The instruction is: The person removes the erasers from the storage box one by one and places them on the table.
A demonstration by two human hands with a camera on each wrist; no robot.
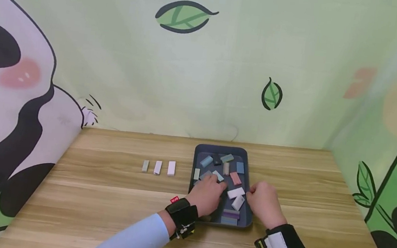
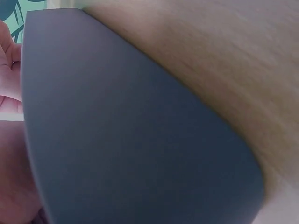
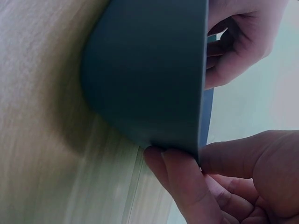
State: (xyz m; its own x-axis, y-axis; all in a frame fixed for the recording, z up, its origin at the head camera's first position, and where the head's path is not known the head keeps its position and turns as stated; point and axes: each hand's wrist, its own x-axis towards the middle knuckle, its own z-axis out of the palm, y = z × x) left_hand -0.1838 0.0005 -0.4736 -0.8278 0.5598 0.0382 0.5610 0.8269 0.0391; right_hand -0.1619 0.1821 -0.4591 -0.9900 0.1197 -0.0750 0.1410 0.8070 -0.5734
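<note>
A dark blue-grey tray [image 1: 239,222] on the table holds several small rectangular blocks in white, pink, blue, grey and purple. My right hand [image 1: 263,201] pinches the tray's right rim between thumb and fingers, plain in the right wrist view, where the tray wall [image 3: 149,70] fills the middle. Inside the tray, my left hand [image 1: 207,193] reaches down among the blocks with bent fingers. Its fingertips are hidden in the head view, and I cannot tell whether they hold a block. A white block [image 1: 236,192] and a pink block [image 1: 235,178] lie to its right.
Left of the tray, a grey block [image 1: 145,166], a narrow white block [image 1: 157,167] and a wider white block [image 1: 171,168] stand in a spaced row on the wooden table [image 1: 108,195]. Behind the table hangs a printed cloth backdrop [image 1: 228,61].
</note>
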